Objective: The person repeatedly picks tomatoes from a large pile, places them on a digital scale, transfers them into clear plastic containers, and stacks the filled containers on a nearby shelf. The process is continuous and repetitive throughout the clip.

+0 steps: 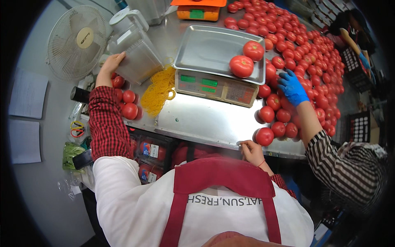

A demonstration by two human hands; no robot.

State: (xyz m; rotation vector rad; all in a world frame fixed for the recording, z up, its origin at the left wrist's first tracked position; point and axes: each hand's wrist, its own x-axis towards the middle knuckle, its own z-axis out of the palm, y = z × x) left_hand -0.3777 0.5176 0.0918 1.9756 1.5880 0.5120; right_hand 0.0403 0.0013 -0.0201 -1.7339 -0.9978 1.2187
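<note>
At the far left of the steel table, my left hand (111, 64) grips the edge of a stack of clear plastic containers (135, 51), tilted on the table. My right hand (253, 152) rests at the table's front edge, close to a tomato (264, 136); its fingers are loosely bent, and nothing shows in them. Between the hands stands a digital scale (216, 88) with lit green displays. Two large tomatoes (241, 66) sit on the right side of its steel tray (213, 49). Yellow rubber bands (158, 91) lie in a heap left of the scale.
A co-worker's blue-gloved hand (291, 86) reaches into the many tomatoes (296, 46) at right. A fan (77, 41) stands at left, an orange scale (199, 12) at the back. Packed tomatoes (151, 151) sit below the table edge. Another person (351, 34) bends over a crate.
</note>
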